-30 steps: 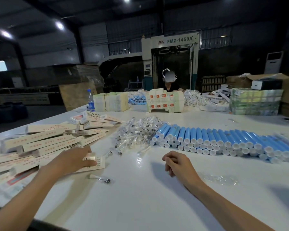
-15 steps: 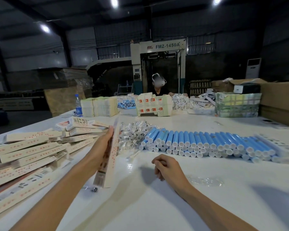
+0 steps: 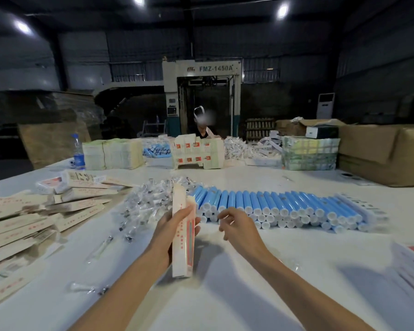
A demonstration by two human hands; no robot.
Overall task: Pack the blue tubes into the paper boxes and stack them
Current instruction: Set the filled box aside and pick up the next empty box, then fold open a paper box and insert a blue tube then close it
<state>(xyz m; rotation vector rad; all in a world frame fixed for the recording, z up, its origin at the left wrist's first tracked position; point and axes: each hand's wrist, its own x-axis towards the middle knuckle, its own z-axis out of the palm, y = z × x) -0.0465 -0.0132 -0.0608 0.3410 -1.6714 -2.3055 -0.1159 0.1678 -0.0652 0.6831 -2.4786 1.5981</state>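
Dim hall, ceiling spotlights glaring, edges warped

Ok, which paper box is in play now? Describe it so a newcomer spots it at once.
On the big white table, look just left of the long row of blue plastic tubes. There the left hand grips a long, narrow cream paper box with red print. It alone is held upright; the other cream boxes lie flat, piled at far left.

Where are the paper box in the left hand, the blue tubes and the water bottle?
paper box [image 3: 182, 254], head view, lower front face.
blue tubes [image 3: 280, 201], head view, blue body of a tube in mid-row.
water bottle [image 3: 79, 160], head view, blue label.
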